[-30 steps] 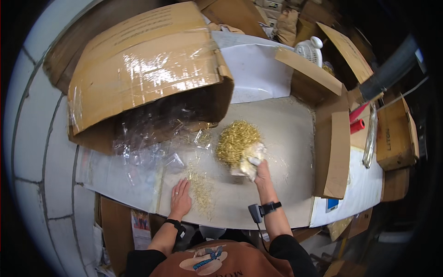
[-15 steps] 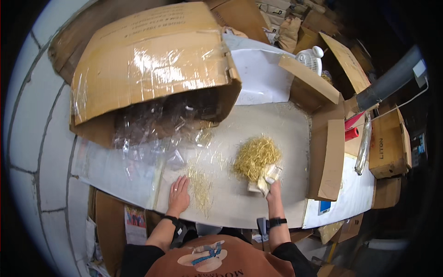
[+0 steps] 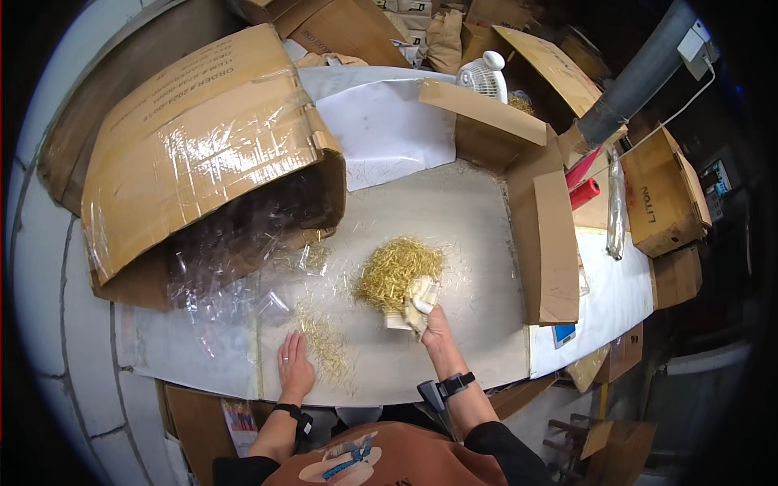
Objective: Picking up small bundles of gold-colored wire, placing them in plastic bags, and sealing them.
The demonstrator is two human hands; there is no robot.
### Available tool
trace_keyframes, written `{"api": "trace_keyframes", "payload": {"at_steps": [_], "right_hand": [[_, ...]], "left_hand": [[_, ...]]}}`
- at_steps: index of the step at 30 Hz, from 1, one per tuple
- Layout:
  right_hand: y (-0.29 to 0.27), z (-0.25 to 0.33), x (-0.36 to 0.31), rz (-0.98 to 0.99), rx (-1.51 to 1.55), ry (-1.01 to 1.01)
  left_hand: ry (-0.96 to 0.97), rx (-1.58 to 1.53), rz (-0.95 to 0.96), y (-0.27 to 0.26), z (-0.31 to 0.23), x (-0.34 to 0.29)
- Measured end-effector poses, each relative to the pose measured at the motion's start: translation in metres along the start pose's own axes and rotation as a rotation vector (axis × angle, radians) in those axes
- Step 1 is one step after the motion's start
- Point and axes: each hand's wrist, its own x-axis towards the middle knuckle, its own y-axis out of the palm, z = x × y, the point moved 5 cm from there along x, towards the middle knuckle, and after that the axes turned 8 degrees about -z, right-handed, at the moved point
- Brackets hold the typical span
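A heap of thin golden pins (image 3: 397,271) lies in the middle of the white tabletop (image 3: 454,219). My right hand (image 3: 431,324) grips a small cream cloth or card piece (image 3: 415,298) pressed against the heap's near edge. My left hand (image 3: 295,366) rests flat on the table, fingers apart, holding nothing. Just to its right lies a thinner scatter of the same golden pins (image 3: 326,350).
A big cardboard box on its side (image 3: 203,154) with clear plastic film (image 3: 219,275) spilling out sits at the left. An open cardboard box (image 3: 531,202) stands to the right, with a white sheet (image 3: 385,130) and small white fan (image 3: 484,77) behind. Red tubes (image 3: 585,182) lie at the right.
The view has shifted between the frames. My right hand stays on the cloth piece at the heap's near edge; my left hand remains flat beside the scattered pins.
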Motion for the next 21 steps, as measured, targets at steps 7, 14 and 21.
{"api": "trace_keyframes", "payload": {"at_steps": [7,14,21], "right_hand": [[0.01,0.065,-0.013,-0.26,-0.39,-0.16],[0.041,0.131,-0.019,-0.215,-0.419,-0.584],[0.016,0.123,0.032,-0.237,-0.347,-0.404]], "left_hand": [[0.037,-0.054,-0.081,-0.01,-0.004,0.002],[0.017,-0.078,-0.016,-0.008,-0.004,-0.004],[-0.008,-0.076,-0.012,-0.011,-0.001,0.003]]}}
